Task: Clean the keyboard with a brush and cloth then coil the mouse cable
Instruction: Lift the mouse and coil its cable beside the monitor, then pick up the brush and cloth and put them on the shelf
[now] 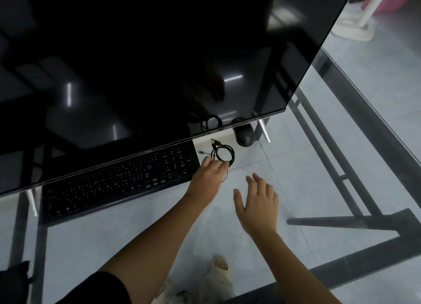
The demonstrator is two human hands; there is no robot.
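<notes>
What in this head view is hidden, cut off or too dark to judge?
Head view only.
Mouse: far part hidden by the monitor's lower edge.
Keyboard: far rows covered by the monitor; key labels too small and dark to read.
Cable: the left hand covers part of the coil; its link to the mouse cannot be traced.
Brush and cloth: not in view.

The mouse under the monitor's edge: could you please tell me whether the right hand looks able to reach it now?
Probably yes. The right hand is open and empty, and nothing lies between it and the mouse; the monitor overhangs only the mouse's far end.
</notes>
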